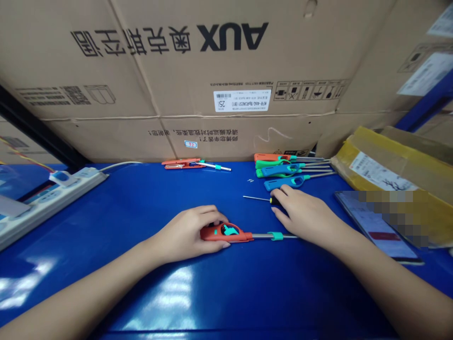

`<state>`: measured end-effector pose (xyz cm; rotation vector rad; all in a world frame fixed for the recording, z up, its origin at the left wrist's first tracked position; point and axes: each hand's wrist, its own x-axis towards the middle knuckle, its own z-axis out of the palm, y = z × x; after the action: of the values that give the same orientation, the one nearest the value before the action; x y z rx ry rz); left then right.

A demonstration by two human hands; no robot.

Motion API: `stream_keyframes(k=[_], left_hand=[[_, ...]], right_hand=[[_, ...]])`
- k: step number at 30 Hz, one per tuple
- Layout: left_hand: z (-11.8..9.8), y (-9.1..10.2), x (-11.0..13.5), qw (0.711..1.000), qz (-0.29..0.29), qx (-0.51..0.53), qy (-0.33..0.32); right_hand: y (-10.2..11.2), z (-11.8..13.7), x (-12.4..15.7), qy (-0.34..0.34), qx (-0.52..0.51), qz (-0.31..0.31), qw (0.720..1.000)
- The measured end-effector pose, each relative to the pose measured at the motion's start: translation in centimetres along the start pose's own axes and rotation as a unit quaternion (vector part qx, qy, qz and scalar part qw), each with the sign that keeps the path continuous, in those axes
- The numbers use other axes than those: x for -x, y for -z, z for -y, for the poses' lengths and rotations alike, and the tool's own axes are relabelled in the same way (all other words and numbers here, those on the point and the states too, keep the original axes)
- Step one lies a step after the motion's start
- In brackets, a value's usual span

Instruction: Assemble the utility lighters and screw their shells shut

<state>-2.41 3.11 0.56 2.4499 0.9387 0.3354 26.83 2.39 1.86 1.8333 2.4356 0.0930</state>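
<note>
My left hand (193, 234) is wrapped round the handle of a red long-nosed lighter (236, 233), which lies on the blue table with its metal tube pointing right. A teal trigger shows in its opening, and a teal collar (275, 235) sits on the tube. The tube's far end passes behind my right wrist. My right hand (299, 210) closes its fingers on the dark handle of a small screwdriver (260, 198). The screwdriver's thin shaft points left, and a yellow ring shows by the handle.
At the back lies an opened red lighter (184, 164). Several red, green and blue lighters (283, 171) are piled before the cardboard box (177, 89). A power strip (46, 203) lies left. On the right are a tablet-like device (375, 226) and a yellow-taped carton (392, 165).
</note>
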Motion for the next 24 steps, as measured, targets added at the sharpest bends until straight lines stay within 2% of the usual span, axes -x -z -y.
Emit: stream_keyframes(k=[9,13,19,24], left_hand=[[-0.1,0.1,0.1,1.0,0.004,-0.001,0.004],[0.1,0.7,-0.1,1.0,0.012,-0.016,0.005],[2.8,3.9,0.1,0.997,0.014,-0.07,0.006],[6.0,7.6,1.2,0.99,-0.087,-0.1,0.053]], right_hand=[[0.2,0.1,0.0,-0.003,-0.019,0.006,1.0],[0.4,-0.4,-0.2,-0.005,-0.043,0.013,0.999],[0.4,-1.6,-0.4,-0.016,-0.072,0.026,0.997],[0.3,-2.0,-0.6,-0.026,-0.091,0.029,0.995]])
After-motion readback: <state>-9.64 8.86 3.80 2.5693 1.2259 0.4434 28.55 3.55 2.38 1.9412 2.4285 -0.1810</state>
